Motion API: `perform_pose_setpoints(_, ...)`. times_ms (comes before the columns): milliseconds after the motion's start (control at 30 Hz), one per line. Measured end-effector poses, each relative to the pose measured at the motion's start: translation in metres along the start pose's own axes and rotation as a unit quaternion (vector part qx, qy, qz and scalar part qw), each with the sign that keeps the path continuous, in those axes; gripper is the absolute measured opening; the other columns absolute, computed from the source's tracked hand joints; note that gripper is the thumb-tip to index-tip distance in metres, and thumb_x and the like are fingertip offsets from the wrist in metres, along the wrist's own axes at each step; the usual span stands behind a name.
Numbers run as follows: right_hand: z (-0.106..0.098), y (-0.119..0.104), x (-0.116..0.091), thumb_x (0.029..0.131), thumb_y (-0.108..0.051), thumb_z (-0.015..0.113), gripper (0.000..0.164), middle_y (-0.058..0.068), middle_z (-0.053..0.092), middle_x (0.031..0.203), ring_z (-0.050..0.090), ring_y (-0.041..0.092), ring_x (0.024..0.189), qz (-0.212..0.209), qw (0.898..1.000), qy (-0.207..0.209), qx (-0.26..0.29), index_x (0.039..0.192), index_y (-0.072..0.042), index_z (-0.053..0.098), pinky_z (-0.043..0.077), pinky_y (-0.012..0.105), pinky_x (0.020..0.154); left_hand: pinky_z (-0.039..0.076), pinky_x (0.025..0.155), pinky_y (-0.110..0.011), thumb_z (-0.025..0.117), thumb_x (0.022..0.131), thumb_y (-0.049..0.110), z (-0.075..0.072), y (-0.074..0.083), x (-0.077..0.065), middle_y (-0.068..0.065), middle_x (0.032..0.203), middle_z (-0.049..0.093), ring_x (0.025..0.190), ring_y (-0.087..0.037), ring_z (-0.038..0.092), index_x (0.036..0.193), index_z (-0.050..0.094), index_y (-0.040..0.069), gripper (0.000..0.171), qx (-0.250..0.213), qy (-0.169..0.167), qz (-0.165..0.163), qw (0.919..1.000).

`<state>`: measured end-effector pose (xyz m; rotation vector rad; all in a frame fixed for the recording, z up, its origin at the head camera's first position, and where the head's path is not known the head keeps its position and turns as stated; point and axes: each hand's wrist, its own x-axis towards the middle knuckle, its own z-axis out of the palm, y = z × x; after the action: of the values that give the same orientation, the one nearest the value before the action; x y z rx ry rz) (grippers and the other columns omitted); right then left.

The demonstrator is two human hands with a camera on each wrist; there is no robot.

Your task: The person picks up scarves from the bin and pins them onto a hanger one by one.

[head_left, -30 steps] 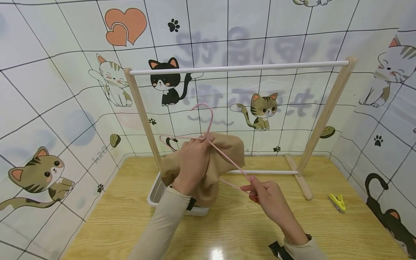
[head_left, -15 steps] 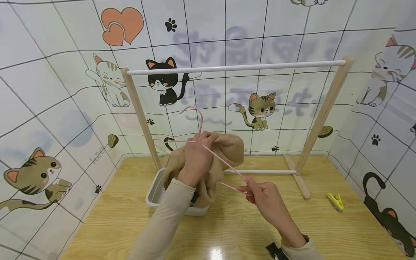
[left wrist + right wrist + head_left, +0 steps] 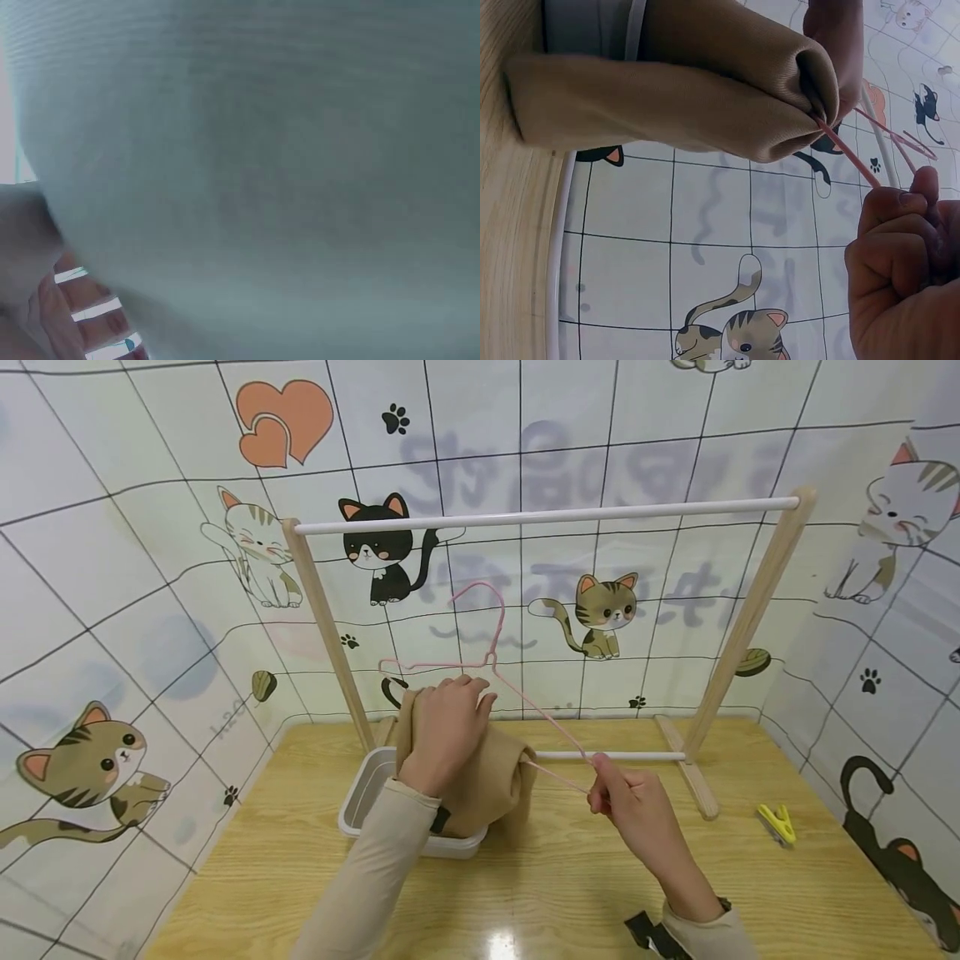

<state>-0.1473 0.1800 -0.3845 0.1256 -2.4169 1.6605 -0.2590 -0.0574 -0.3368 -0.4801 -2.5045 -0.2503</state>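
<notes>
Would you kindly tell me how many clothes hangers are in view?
1: the pink hanger, held at one end by the right hand, its lower bar running into a fold of the tan cloth. Any under the cloth would be hidden.

Big blurry grey-green fabric surface (image 3: 270,180) takes up most of the view, beside and above the left hand (image 3: 45,311); faint fine ribbing farthest above the hand. Hand only partly shows; fingers (image 3: 82,293) lie apart in a row, bright gaps between, small teal spot in one gap. Pale strip (image 3: 7,127) just above hand. Contact with fabric unclear.
</notes>
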Motion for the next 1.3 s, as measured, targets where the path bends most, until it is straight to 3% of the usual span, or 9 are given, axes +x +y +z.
perform_pose_setpoints(233, -0.007, 0.001, 0.001, 0.11, -0.039, 0.047, 0.061, -0.001, 0.043, 0.053, 0.031, 0.008, 0.047, 0.0, 1.0, 0.021, 0.004, 0.061, -0.004, 0.061, 0.033, 0.028, 0.047, 0.056, 0.081, -0.047, 0.068, 0.099, 0.022, -0.008, -0.017, -0.015, -0.007, 0.101, 0.077, 0.091, -0.031, 0.071, 0.104, 0.078, 0.01, 0.017, -0.055, 0.07, 0.018, 0.9959)
perform_pose_setpoints(433, -0.012, 0.001, 0.002, 0.11, -0.039, 0.046, 0.062, -0.001, 0.038, 0.052, 0.027, 0.008, 0.048, -0.01, 1.0, 0.026, 0.008, 0.06, -0.004, 0.056, 0.03, 0.029, 0.047, 0.055, 0.088, -0.048, 0.07, 0.098, 0.016, -0.013, -0.041, -0.034, -0.012, 0.109, 0.074, 0.099, -0.035, 0.067, 0.109, 0.076, 0.004, 0.017, -0.141, 0.103, -0.031, 0.9841)
perform_pose_setpoints(733, -0.016, 0.002, 0.001, 0.111, -0.036, 0.044, 0.065, -0.002, 0.038, 0.052, 0.028, 0.008, 0.048, -0.039, 0.998, 0.045, 0.014, 0.056, 0.0, 0.047, 0.032, 0.029, 0.048, 0.052, 0.095, -0.054, 0.067, 0.1, 0.031, 0.006, -0.07, -0.053, -0.023, 0.123, 0.066, 0.111, -0.038, 0.064, 0.135, 0.059, -0.003, 0.05, -0.27, 0.04, -0.14, 0.9519)
perform_pose_setpoints(800, -0.016, 0.003, 0.001, 0.111, -0.036, 0.045, 0.065, -0.002, 0.039, 0.052, 0.029, 0.009, 0.048, -0.043, 0.998, 0.046, 0.018, 0.056, -0.001, 0.046, 0.032, 0.029, 0.048, 0.054, 0.094, -0.052, 0.066, 0.1, 0.038, 0.011, -0.073, -0.053, -0.021, 0.127, 0.065, 0.113, -0.037, 0.065, 0.14, 0.055, -0.001, 0.057, -0.317, 0.005, -0.17, 0.933)
perform_pose_setpoints(933, -0.016, 0.003, 0.001, 0.111, -0.034, 0.045, 0.065, -0.002, 0.038, 0.052, 0.03, 0.009, 0.048, -0.047, 0.998, 0.042, 0.024, 0.056, 0.0, 0.045, 0.032, 0.029, 0.048, 0.06, 0.078, -0.039, 0.064, 0.1, 0.045, 0.018, -0.078, -0.05, -0.013, 0.113, 0.07, 0.095, -0.027, 0.071, 0.124, 0.066, 0.004, 0.047, -0.427, -0.039, -0.224, 0.8752)
perform_pose_setpoints(1000, -0.016, 0.003, 0.001, 0.111, -0.033, 0.046, 0.064, -0.001, 0.038, 0.053, 0.03, 0.009, 0.048, -0.043, 0.998, 0.043, 0.029, 0.056, 0.0, 0.044, 0.032, 0.028, 0.048, 0.058, 0.068, -0.03, 0.066, 0.1, 0.041, 0.019, -0.081, -0.048, -0.007, 0.095, 0.07, 0.081, -0.019, 0.068, 0.109, 0.071, 0.003, 0.039, -0.471, -0.022, -0.247, 0.8469)
perform_pose_setpoints(1100, -0.016, 0.002, 0.001, 0.11, -0.032, 0.047, 0.064, 0.0, 0.041, 0.054, 0.034, 0.008, 0.049, -0.034, 0.998, 0.044, 0.033, 0.056, 0.002, 0.045, 0.033, 0.026, 0.048, 0.049, 0.06, -0.023, 0.068, 0.099, 0.036, 0.019, -0.087, -0.046, 0.002, 0.075, 0.061, 0.068, -0.011, 0.058, 0.097, 0.071, 0.0, 0.036, -0.503, 0.03, -0.274, 0.8191)
perform_pose_setpoints(1167, -0.015, 0.002, 0.001, 0.11, -0.032, 0.047, 0.063, 0.0, 0.043, 0.055, 0.036, 0.008, 0.05, -0.03, 0.998, 0.044, 0.031, 0.057, 0.002, 0.045, 0.034, 0.025, 0.048, 0.046, 0.057, -0.021, 0.069, 0.099, 0.035, 0.019, -0.09, -0.046, 0.005, 0.071, 0.056, 0.065, -0.008, 0.054, 0.096, 0.07, -0.001, 0.036, -0.494, 0.054, -0.286, 0.8195)
perform_pose_setpoints(1300, -0.015, 0.002, 0.001, 0.11, -0.031, 0.048, 0.063, 0.003, 0.045, 0.055, 0.037, 0.009, 0.05, -0.035, 0.998, 0.044, 0.022, 0.056, 0.001, 0.046, 0.034, 0.025, 0.049, 0.05, 0.062, -0.025, 0.065, 0.102, 0.034, 0.021, -0.092, -0.049, -0.005, 0.079, 0.063, 0.071, -0.016, 0.06, 0.106, 0.071, 0.0, 0.035, -0.421, 0.037, -0.277, 0.8626)
